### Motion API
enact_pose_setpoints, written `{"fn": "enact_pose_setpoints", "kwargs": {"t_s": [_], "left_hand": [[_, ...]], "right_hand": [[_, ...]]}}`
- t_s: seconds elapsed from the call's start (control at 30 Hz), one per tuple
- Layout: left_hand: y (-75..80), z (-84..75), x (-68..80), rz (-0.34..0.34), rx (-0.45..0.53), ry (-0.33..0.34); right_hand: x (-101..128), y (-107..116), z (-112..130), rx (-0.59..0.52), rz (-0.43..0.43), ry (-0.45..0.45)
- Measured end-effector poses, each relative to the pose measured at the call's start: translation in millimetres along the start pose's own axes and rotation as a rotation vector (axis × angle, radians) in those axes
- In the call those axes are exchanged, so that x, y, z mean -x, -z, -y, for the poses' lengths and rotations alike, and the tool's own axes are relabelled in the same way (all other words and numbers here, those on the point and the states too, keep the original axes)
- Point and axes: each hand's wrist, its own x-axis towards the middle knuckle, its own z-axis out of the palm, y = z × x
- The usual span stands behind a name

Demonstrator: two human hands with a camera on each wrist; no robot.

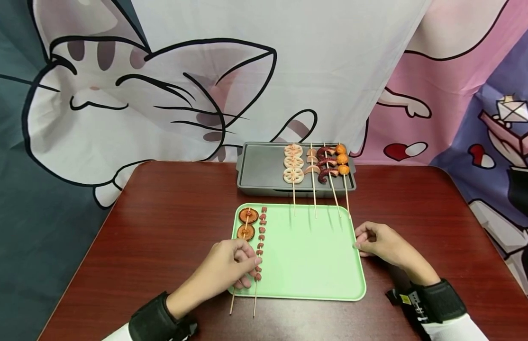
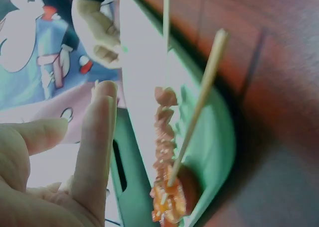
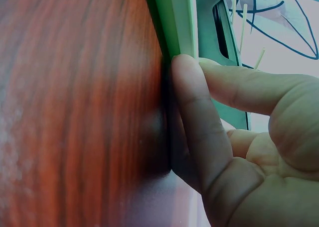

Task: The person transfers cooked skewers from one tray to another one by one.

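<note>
**Four skewers on the grill pan, two left on the green tray**

Four skewers (image 1: 315, 166) are already lying across the grey grill pan (image 1: 259, 168) at the back of the table. Two are remaining on the left side of the green tray (image 1: 306, 255): a mushroom skewer (image 1: 247, 225) and a sausage skewer (image 1: 260, 237). The left hand (image 1: 230, 267) is hovering over their sticks, fingers loosely curled; whether it is gripping one cannot be told. The right hand (image 1: 381, 241) is resting against the tray's right edge, fingers relaxed, holding nothing. The dark red wooden table (image 1: 161, 222) is standing before a cartoon cat curtain (image 1: 140, 85).
</note>
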Motion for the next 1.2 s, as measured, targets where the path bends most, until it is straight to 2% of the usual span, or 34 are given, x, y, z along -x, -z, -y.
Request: {"fn": "enact_pose_setpoints", "kwargs": {"t_s": [0.3, 0.63, 0.93, 1.07, 1.2], "left_hand": [[9.8, -6.8, -20.6, -0.080, 0.000, -0.072], [13.3, -7.3, -53.6, -0.122, 0.097, -0.107], [11.5, -12.6, -79.8, -0.160, 0.177, -0.079], [6.6, -14.1, -88.8, -0.146, 0.216, -0.091], [-0.4, -14.9, -97.7, -0.117, 0.268, -0.059]], "right_hand": [[0, 0, 0, 0.004, 0.004, 0.000], [0, -2, -1, -0.001, 0.012, 0.008], [1, 0, 1, 0.002, 0.006, 0.007], [1, 0, 1, 0.000, 0.009, 0.004], [1, 0, 0, -0.005, 0.011, -0.006]]}}
